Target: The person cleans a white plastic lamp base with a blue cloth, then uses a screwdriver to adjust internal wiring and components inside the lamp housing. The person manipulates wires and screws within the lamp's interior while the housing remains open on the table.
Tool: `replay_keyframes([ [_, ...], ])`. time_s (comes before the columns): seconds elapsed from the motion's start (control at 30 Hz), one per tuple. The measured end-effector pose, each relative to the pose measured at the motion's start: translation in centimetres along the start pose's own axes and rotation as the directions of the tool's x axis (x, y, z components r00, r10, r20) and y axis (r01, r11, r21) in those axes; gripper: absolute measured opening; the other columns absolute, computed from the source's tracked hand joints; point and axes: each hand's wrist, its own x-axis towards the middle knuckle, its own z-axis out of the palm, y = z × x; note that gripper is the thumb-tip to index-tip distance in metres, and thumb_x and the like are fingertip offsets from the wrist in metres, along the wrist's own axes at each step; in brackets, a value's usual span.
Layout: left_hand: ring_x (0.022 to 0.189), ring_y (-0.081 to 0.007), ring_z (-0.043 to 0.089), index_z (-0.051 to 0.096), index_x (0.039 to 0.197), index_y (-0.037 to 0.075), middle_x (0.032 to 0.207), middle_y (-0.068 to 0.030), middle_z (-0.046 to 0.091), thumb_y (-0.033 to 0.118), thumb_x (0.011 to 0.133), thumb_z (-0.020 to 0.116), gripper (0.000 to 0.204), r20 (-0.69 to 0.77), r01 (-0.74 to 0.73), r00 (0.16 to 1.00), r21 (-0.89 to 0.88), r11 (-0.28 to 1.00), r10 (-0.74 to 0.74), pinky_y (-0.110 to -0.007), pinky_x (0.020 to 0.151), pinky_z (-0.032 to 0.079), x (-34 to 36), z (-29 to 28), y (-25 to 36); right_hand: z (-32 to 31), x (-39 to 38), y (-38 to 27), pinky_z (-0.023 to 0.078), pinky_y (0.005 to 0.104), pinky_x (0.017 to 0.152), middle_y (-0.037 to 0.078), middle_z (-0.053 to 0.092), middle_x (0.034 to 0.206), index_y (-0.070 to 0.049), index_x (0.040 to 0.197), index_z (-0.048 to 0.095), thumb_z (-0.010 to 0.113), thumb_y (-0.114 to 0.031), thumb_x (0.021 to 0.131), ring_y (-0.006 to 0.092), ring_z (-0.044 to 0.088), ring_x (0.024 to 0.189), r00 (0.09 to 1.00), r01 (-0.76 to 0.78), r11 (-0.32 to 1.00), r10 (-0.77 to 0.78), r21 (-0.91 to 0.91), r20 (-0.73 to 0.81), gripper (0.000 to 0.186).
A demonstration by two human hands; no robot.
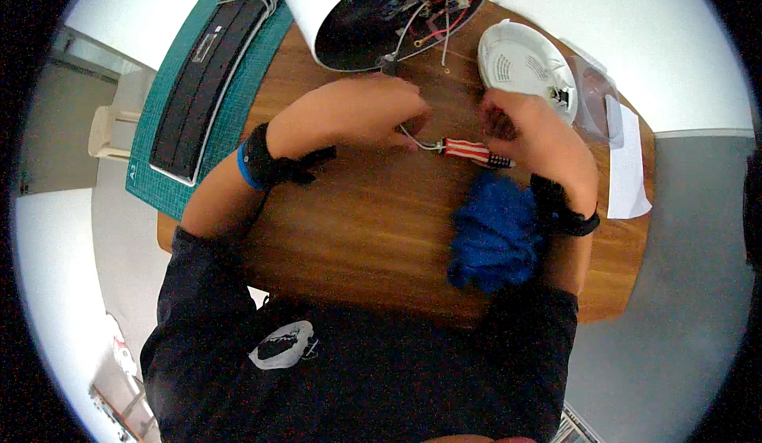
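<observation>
My left hand (pixel 397 113) is over the table, just in front of a white cylindrical appliance housing (pixel 305 6). Its fingers are curled and partly smeared, and what they hold, if anything, is hidden. My right hand (pixel 512 117) is closed, with its fingers bent in toward a dark, shadowed palm; I cannot make out its contents. Between and just below the hands is a tool handle with red and white stripes (pixel 467 150) and a dark end. A thin grey piece runs from it toward my left fingers. Inside the housing show circuit parts and loose red and white wires (pixel 448 34).
A crumpled blue cloth (pixel 496 233) lies beside my right forearm. A round white cover (pixel 528 66), a clear plastic piece (pixel 595 102) and white paper (pixel 629 161) are at right. A long black panel with cable (pixel 202 86) rests on a green cutting mat (pixel 147 161) at left.
</observation>
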Motion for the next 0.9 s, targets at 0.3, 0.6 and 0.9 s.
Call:
replay_keyframes([
  [0.3, 0.103, -0.042, 0.069, 0.072, 0.108, 0.006, 0.102, -0.0186, 0.072, 0.023, 0.087, 0.082, 0.029, -0.175, -0.166, 0.972, -0.039, 0.985, 0.157, -0.051, 0.087, 0.056, 0.0, 1.2, 0.7, -7.4, -5.0, 11.6, 0.059, 0.0407, 0.087, 0.018, 0.079, 0.107, -0.002, 0.116, 0.075, 0.07, -0.014, 0.098, 0.0344, 0.077, 0.097, 0.832, -0.441, 0.896, 0.426, 0.043, -0.354, 0.022],
  [0.6, 0.104, -0.0404, 0.07, 0.066, 0.122, 0.007, 0.109, -0.0166, 0.072, 0.032, 0.096, 0.074, 0.037, -0.262, -0.003, 0.965, -0.033, 0.999, -0.005, -0.051, 0.09, 0.057, -0.5, 0.0, 0.9, -7.1, -7.4, 19.1, 0.06, 0.0399, 0.085, 0.018, 0.075, 0.114, -0.001, 0.118, 0.074, 0.075, -0.013, 0.095, 0.0302, 0.076, 0.101, 0.811, -0.54, 0.822, 0.449, -0.183, -0.375, 0.025],
  [0.9, 0.098, -0.0433, 0.068, 0.057, 0.107, 0.005, 0.099, -0.0207, 0.068, 0.025, 0.095, 0.072, 0.028, -0.53, 0.264, 0.821, 0.019, 0.964, -0.214, -0.054, 0.082, 0.056, -1.7, -2.2, 3.2, -2.7, -1.1, 4.0, 0.056, 0.0437, 0.093, 0.018, 0.075, 0.11, -0.005, 0.109, 0.073, 0.08, -0.011, 0.088, 0.0362, 0.073, 0.107, 0.967, -0.251, 0.968, 0.249, -0.029, -0.06, 0.023],
])
